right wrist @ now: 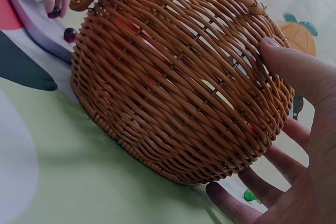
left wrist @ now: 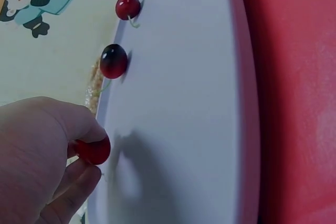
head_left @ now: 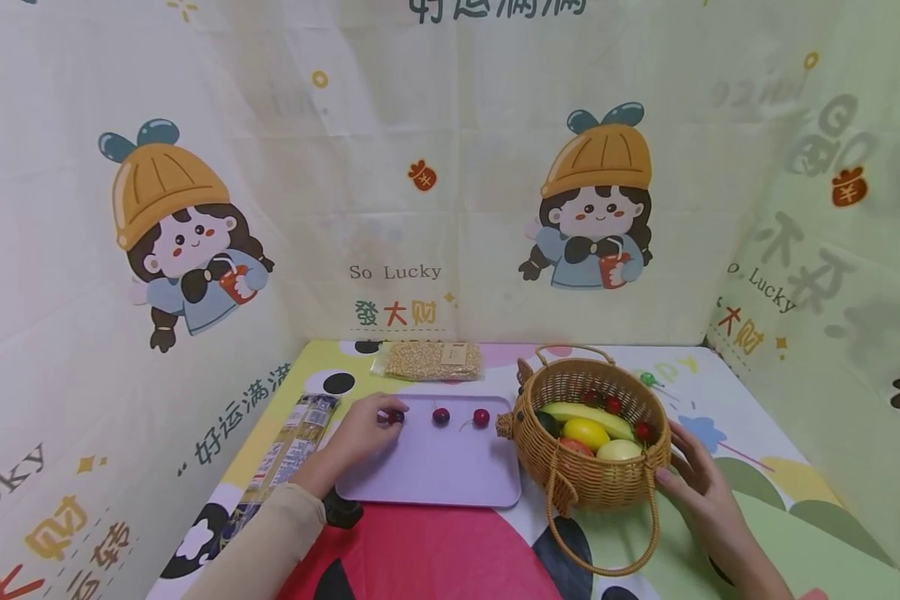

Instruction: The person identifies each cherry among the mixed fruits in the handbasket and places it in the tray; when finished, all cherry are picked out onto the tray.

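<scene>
At the tray's back left corner, my left hand pinches a dark red cherry between thumb and fingers, close over the lilac tray. Two more cherries lie along the tray's back, a dark one and a redder one. My right hand rests on the right side of a wicker basket, thumb on the weave and fingers spread along it. Inside the basket are a banana, a lemon, a pale round fruit and several red cherries.
A bag of yellow kernels lies behind the tray. Long clear packages lie on its left. The basket's front handle hangs down over the patterned tablecloth. Printed cloth walls stand around the table.
</scene>
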The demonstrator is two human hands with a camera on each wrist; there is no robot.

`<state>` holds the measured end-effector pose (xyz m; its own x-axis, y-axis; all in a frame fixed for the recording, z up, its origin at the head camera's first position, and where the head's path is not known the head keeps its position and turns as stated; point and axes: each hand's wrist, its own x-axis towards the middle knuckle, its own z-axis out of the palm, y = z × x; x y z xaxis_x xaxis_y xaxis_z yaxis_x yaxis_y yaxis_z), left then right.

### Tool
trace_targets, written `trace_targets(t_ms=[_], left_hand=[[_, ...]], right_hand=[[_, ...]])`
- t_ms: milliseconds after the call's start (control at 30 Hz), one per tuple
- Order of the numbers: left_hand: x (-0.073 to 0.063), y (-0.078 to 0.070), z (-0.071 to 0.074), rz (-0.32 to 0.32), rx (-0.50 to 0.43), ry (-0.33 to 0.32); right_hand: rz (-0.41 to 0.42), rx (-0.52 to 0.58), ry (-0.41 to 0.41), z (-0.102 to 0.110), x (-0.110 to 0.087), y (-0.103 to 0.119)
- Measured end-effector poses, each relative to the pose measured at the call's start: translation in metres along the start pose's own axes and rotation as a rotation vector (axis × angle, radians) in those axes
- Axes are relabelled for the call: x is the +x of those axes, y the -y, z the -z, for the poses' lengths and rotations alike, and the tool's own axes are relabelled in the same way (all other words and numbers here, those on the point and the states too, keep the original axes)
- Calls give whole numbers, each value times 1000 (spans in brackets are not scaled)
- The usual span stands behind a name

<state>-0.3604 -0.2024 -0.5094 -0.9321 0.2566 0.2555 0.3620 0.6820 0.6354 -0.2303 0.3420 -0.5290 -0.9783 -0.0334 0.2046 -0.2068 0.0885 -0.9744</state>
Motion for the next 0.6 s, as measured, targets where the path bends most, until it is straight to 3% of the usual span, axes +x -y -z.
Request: trace_targets(t_ms=[333,600], left_hand=[[0,3,-6,23,11,16],[1,-6,-3,22,45,-29]], right_hand=[[10,-8,-6,-1,-1,2],[1,-8,1,0,-1,2]])
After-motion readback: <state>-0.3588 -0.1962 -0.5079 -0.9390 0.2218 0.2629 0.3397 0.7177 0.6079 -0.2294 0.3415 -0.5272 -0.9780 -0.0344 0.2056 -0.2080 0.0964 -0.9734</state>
